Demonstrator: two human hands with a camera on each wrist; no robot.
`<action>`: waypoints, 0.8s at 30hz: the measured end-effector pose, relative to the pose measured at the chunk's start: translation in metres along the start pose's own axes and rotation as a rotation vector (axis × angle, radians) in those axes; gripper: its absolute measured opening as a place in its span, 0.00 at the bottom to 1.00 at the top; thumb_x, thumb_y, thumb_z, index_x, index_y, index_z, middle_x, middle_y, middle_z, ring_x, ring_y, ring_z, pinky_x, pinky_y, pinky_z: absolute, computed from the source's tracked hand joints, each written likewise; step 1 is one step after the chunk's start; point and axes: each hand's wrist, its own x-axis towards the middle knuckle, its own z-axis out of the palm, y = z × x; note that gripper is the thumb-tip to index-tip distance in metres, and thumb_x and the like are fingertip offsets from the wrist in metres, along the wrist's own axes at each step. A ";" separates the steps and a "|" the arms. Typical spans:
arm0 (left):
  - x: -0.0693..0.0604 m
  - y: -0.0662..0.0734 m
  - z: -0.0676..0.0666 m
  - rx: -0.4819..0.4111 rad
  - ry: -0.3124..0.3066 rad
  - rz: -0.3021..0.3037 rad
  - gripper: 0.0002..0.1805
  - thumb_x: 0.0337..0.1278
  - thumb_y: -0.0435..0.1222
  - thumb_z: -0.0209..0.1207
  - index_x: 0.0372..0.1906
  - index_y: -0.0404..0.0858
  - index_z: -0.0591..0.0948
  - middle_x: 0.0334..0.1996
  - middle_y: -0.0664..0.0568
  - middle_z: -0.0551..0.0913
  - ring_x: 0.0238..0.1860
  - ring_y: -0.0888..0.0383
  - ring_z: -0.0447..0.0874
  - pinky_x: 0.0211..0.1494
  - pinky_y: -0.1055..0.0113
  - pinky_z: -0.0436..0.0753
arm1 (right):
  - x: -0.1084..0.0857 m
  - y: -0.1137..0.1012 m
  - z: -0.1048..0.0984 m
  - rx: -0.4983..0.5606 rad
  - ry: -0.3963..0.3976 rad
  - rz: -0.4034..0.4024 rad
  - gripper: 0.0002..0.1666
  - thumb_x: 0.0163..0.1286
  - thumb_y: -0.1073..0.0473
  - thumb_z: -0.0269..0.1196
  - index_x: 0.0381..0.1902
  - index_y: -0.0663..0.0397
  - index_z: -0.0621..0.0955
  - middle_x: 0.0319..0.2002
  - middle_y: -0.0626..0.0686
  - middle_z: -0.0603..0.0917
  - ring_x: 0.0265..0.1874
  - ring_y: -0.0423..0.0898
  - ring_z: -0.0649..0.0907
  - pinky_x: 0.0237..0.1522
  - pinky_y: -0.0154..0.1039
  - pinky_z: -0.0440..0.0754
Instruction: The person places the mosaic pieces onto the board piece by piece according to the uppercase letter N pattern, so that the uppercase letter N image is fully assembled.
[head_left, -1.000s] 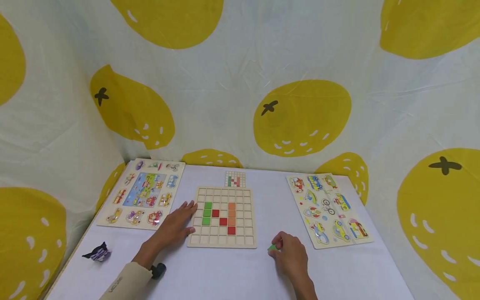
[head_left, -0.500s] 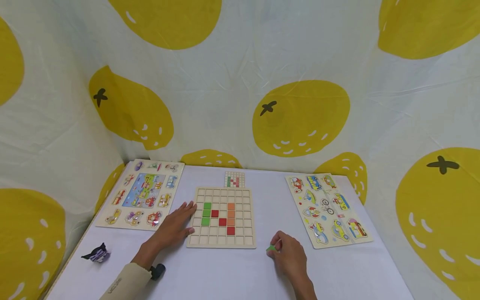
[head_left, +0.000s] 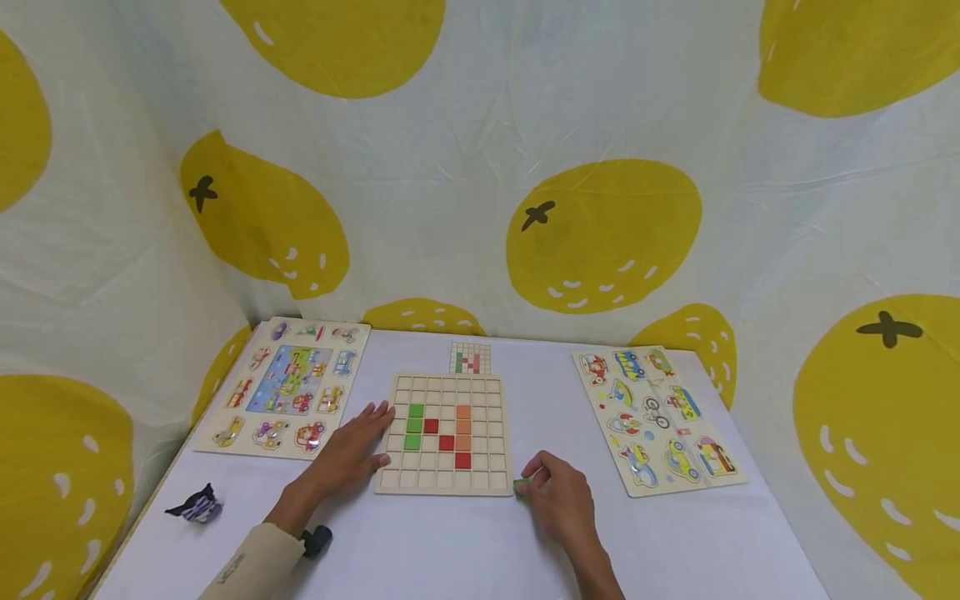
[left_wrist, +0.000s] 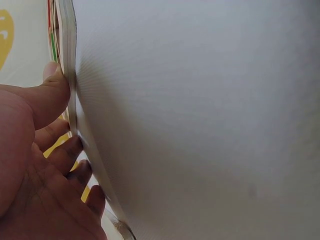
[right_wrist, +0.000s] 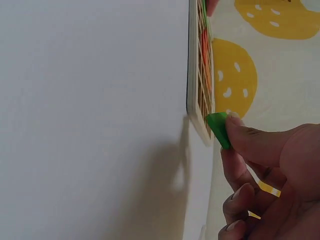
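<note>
A wooden grid board [head_left: 487,479] lies flat in the middle of the table. Green, red and orange square tiles fill some of its cells; a red tile [head_left: 462,460] is the lowest of them. My left hand [head_left: 348,454] rests along the board's left edge, fingers spread and fairly straight, thumb touching the rim in the left wrist view. Close to the board's lower right corner, my right hand [head_left: 558,496] pinches a green tile [right_wrist: 218,129] between thumb and fingertips. That tile is tilted and appears above the table surface.
A small pattern card [head_left: 471,358] lies behind the board. Vehicle picture puzzles flank it: one left puzzle [head_left: 247,442] and one right puzzle [head_left: 633,487]. A small black and purple object [head_left: 197,505] sits at the left, and a lemon-print cloth [head_left: 420,233] hangs behind.
My right hand has moved left and slightly away from me with the green tile, from the bare table to beside the board's corner. The left hand stays put.
</note>
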 end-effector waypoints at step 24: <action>0.002 0.003 -0.001 0.024 -0.007 -0.005 0.45 0.67 0.39 0.70 0.83 0.35 0.61 0.85 0.40 0.58 0.86 0.36 0.51 0.85 0.35 0.58 | 0.009 -0.073 0.068 0.128 -0.092 -0.157 0.14 0.59 0.64 0.79 0.31 0.42 0.84 0.19 0.39 0.79 0.22 0.36 0.77 0.27 0.33 0.70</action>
